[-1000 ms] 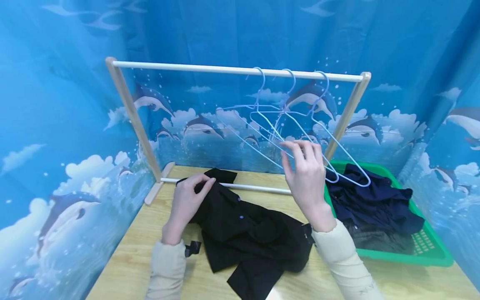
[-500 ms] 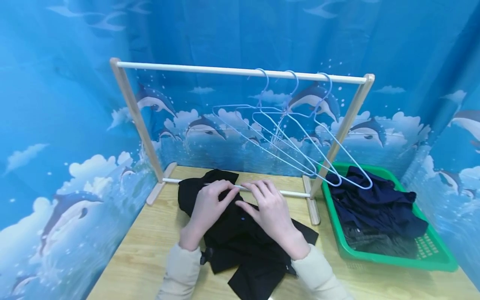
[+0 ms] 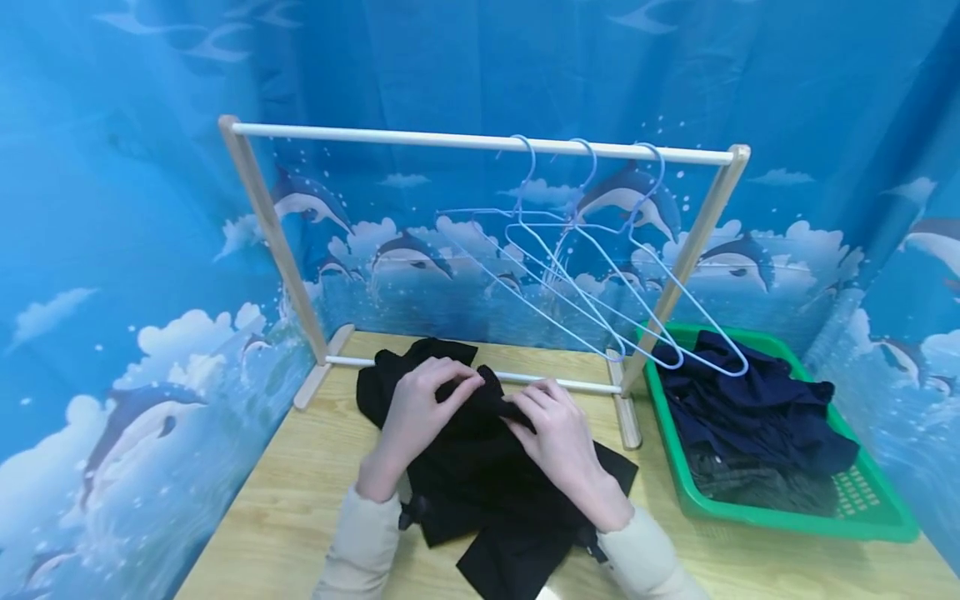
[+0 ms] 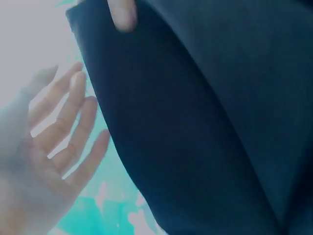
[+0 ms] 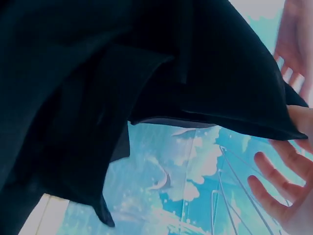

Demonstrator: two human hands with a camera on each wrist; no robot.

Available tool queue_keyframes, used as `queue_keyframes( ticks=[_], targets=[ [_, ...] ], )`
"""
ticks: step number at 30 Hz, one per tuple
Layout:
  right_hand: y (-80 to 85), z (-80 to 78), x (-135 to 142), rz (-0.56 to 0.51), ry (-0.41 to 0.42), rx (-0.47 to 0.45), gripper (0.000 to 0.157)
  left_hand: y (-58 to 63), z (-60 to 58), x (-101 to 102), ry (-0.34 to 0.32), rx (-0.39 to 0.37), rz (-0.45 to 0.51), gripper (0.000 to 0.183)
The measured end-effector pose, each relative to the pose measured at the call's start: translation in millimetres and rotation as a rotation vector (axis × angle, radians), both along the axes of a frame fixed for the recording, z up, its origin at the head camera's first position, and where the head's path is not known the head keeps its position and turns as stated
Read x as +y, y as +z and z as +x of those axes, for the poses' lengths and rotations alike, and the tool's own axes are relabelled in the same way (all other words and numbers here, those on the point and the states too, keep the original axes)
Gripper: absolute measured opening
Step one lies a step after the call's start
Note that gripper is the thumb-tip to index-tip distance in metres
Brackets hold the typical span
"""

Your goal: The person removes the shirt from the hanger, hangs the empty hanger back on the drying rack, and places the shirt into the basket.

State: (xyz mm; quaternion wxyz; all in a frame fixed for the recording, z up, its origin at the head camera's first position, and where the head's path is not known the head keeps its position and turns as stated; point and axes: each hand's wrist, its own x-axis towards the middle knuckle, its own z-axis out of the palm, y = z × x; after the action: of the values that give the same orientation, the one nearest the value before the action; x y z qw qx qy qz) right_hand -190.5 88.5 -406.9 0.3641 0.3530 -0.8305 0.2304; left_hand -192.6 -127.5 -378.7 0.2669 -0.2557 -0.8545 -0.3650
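Note:
A black button-front shirt (image 3: 510, 492) lies rumpled on the wooden table, partly over the rack's lower bar. My left hand (image 3: 420, 408) pinches its fabric with thumb and forefinger near the collar area. A short way to the right, my right hand (image 3: 558, 437) holds a raised edge of the same shirt between thumb and fingertips. Dark cloth (image 4: 171, 132) fills most of the left wrist view. In the right wrist view the shirt (image 5: 220, 83) hangs in folds, a corner of it at my right hand (image 5: 288, 181). The buttons are hidden by the fold.
Behind the shirt stands a clothes rack with a white top rail (image 3: 420, 138). Three pale blue wire hangers (image 3: 581, 223) hang toward its right end. A green basket (image 3: 795, 521) of dark clothes (image 3: 757, 417) sits at the right. Dolphin-print curtains surround the table.
My right hand has come down from beside the hangers and now grips the shirt. My left hand has shifted right along it. Fabric between the hands is lifted, covering the blue buttons seen earlier.

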Motion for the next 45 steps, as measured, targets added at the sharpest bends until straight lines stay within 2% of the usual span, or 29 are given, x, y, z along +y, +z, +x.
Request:
queue_keyframes(
  ticks=[3,7,11,14,19,23,25,29,32,34,37,39,42,45],
  targets=[
    [3.3,5.5,12,-0.020,0.012,-0.002,0.025,-3.6,-3.4,-6,-0.006,-0.072,-0.036,0.021],
    [9.7,12.7,27,-0.044,0.026,0.031,0.013,-9.2,-6.0,-7,-0.075,-0.160,-0.098,0.037],
    [17.1,18.1,40,-0.084,0.015,0.118,0.031,-14.3,-6.7,0,-0.164,-0.233,-0.165,0.043],
    [22.5,21.9,50,-0.122,-0.009,0.191,0.030,-19.8,-6.9,5,-0.196,-0.267,-0.239,0.039],
    [28.2,29.2,72,-0.192,-0.042,0.305,0.024,-37.0,-8.6,2,-0.169,-0.300,-0.366,0.032],
    [25.6,36.3,93,-0.239,-0.087,0.345,0.024,-52.9,-8.9,-7,-0.127,-0.386,-0.439,0.029],
    [21.8,39.2,102,-0.239,-0.109,0.321,0.025,-59.4,-8.0,-10,-0.108,-0.417,-0.473,0.028],
    [10.4,40.3,113,-0.158,-0.133,0.210,0.028,-71.4,-5.5,-11,-0.037,-0.400,-0.485,0.023],
    [-2.8,40.1,113,-0.027,-0.088,0.115,0.020,-77.6,-5.5,-10,0.017,-0.379,-0.448,0.021],
    [-13.0,40.6,111,0.086,-0.037,0.051,0.024,-76.7,-7.0,-13,0.004,-0.396,-0.424,0.021],
    [-28.1,41.6,109,0.255,0.024,-0.046,0.043,-67.7,-11.5,-21,-0.063,-0.418,-0.390,0.019],
    [-36.6,41.9,109,0.324,0.032,-0.096,0.062,-59.4,-16.4,-29,-0.081,-0.425,-0.339,0.019],
    [-46.0,44.0,112,0.356,0.010,-0.193,0.096,-50.2,-27.2,-41,0.000,-0.385,-0.274,0.025],
    [-52.3,45.6,115,0.383,0.001,-0.323,0.121,-47.7,-40.5,-51,0.123,-0.404,-0.271,0.043]
  ],
)
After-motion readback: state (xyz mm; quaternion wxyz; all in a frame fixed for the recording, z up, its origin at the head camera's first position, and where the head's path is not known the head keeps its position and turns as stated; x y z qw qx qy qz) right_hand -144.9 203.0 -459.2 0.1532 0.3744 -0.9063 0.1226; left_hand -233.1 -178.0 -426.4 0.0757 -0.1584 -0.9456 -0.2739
